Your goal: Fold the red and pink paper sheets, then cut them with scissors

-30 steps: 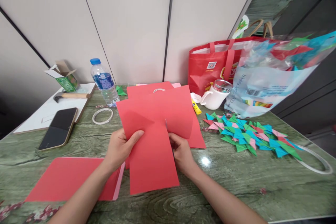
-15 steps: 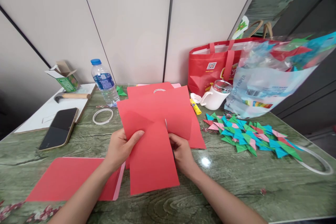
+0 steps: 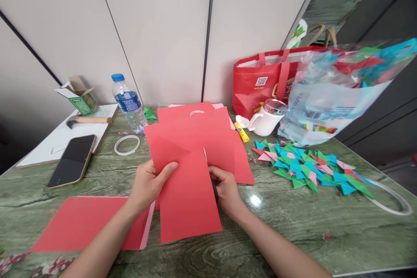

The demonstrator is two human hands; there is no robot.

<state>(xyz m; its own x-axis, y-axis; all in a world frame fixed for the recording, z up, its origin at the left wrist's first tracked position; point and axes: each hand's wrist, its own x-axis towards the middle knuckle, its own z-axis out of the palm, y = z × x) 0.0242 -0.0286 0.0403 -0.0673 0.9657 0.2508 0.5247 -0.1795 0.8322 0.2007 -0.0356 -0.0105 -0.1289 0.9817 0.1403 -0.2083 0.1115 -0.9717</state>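
Note:
A sheet of red paper (image 3: pixel 189 195) is raised over the table, cut partway up its length. My left hand (image 3: pixel 148 182) grips its left edge, thumb on top and fingers behind. In my right hand (image 3: pixel 226 189) are scissors (image 3: pixel 205 155); a bit of blade shows in the slit and a dark handle sits by the palm, the rest hidden by paper and fingers. More red sheets (image 3: pixel 243 165) lie behind the raised one. At left, a stack of red and pink paper (image 3: pixel 81 221) rests flat, partly under my left forearm.
On the left are a phone (image 3: pixel 73 160), a hammer-like tool (image 3: pixel 87 120), a small box (image 3: pixel 80 97), a water bottle (image 3: pixel 130 104) and a tape ring (image 3: pixel 127 145). On the right are a glue stick (image 3: pixel 241 132), a white mug (image 3: pixel 267 118), folded paper pieces (image 3: pixel 309 165) and bags (image 3: pixel 250 82).
The scissor blade shows slightly more in the slit, and a dark handle has come into sight by my right hand. Both hands keep their hold, nearly in place.

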